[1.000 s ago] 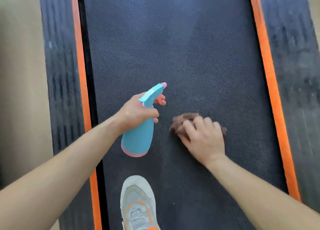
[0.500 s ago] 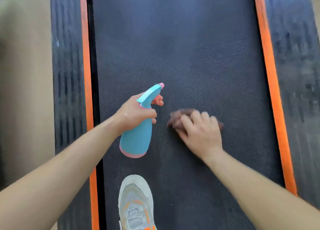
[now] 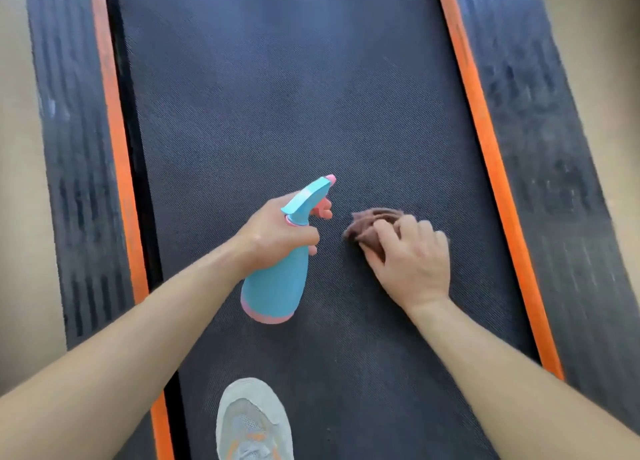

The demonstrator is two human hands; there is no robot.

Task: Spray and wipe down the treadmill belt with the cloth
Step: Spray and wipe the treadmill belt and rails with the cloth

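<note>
On treadmill belt, one spray bottle, one cloth, two hands

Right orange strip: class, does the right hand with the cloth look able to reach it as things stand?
Probably yes: only bare belt lies between the right hand, which grips the cloth, and the strip.

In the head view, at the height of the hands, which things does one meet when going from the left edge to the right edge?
left side rail → left orange stripe → spray bottle → cloth → right orange stripe → right side rail
</note>
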